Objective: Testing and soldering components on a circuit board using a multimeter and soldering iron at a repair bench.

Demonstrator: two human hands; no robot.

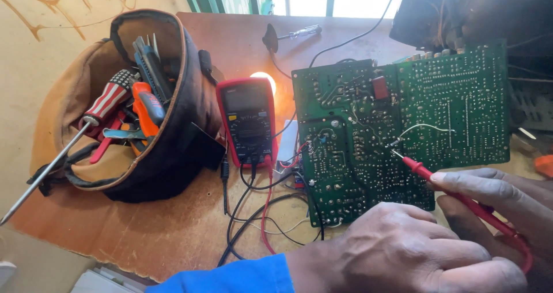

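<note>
A large green circuit board [403, 97] lies solder side up on the wooden table [144, 235]. My right hand [495, 192] grips a red test probe [420, 169], whose metal tip touches a solder joint near the board's middle. My left hand [403, 250], in a blue sleeve, sits knuckles up at the board's near edge beside the right hand. Its fingers are curled, and whatever may be under them is hidden. A red multimeter [247, 120] lies left of the board, with black and red leads [253, 212] running from it toward me.
A brown and black tool bag [173, 154] at the left holds screwdrivers and pliers; a long screwdriver [106, 103] sticks out of it. A lit bulb [264, 77] glows behind the meter. Another screwdriver [299, 32] lies at the back. A dark open casing [461, 10] stands behind the board.
</note>
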